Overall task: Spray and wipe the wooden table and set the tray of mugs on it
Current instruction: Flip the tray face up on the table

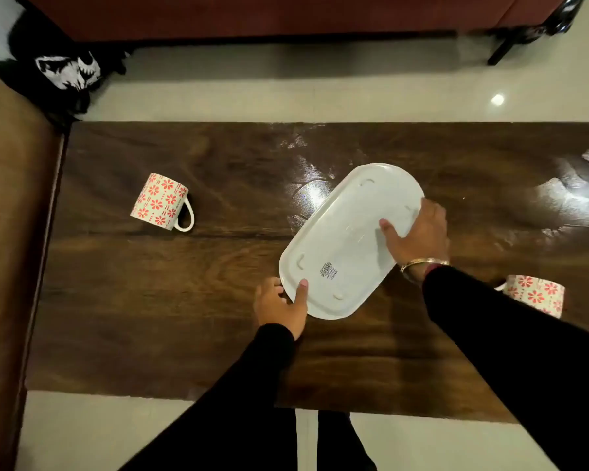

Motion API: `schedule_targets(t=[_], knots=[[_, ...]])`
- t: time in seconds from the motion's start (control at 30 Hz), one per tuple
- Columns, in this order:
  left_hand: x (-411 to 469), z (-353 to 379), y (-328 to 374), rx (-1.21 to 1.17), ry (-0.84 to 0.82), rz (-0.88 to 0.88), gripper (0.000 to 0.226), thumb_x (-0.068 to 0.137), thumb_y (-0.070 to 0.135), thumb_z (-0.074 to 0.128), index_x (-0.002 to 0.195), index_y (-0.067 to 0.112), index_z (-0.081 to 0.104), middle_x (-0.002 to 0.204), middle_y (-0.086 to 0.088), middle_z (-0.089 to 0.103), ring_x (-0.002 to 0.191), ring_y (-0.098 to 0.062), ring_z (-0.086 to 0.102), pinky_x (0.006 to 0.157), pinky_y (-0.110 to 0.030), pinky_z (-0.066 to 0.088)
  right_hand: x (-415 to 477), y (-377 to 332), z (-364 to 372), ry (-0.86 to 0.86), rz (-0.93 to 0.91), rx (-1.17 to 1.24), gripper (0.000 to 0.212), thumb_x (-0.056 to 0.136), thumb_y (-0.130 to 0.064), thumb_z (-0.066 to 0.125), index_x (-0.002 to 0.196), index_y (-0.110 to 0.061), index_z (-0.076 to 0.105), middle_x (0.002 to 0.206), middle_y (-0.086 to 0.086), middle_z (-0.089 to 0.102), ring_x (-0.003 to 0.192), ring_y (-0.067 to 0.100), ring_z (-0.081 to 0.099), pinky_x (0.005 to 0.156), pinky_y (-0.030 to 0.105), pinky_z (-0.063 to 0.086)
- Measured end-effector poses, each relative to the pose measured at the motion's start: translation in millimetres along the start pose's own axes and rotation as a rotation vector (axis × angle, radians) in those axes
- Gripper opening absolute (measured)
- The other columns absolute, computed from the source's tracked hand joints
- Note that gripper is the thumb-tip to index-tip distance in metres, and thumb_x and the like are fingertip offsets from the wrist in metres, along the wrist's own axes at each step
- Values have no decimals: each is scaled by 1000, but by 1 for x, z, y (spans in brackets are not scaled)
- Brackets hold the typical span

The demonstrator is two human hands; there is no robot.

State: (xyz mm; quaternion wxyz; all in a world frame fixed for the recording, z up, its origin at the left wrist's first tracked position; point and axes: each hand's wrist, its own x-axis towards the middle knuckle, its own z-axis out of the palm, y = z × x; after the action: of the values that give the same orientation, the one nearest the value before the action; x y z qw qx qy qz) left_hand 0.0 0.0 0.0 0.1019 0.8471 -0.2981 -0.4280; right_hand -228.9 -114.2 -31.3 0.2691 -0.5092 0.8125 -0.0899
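Head view: a wet sheen on the far right of the wooden surface suggests spraying and wiping are largely done, though no bottle or cloth shows. The left hand and right hand each grip one end of the white oval tray, fingers curled round its rim, holding it upside down over mid-surface. One floral mug lies tipped at left, and a second mug lies beside the right sleeve. Righting the tray and loading the mugs are probably what is left.
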Motion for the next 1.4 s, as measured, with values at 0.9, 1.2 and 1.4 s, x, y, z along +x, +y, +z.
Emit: schedule_targets(t=[0.9,1.2,1.4], knots=[[52,-48,8,-1061,344,-65,34,83,-20,62,84,15,62,94,-8,72,76,-8,71,73,-24,59,-17,18,-36,-278,238,1367,35,102,-5,50,134,-17,56,131,5,70,109,22,73,88,40,63],[88,-38,-41,-720,196,20,50,83,-1,80,130,10,67,113,-9,77,100,-15,76,91,-38,61,-7,57,24,-14,-130,507,24,99,-12,67,123,-16,69,107,-2,72,92,-4,69,81,13,55],[97,-35,-58,-643,224,34,52,81,5,84,130,4,67,113,-11,76,87,-10,73,92,-30,58,-1,62,39,123,-196,275,24,91,-22,77,115,-19,76,97,-1,70,85,23,68,82,38,57]])
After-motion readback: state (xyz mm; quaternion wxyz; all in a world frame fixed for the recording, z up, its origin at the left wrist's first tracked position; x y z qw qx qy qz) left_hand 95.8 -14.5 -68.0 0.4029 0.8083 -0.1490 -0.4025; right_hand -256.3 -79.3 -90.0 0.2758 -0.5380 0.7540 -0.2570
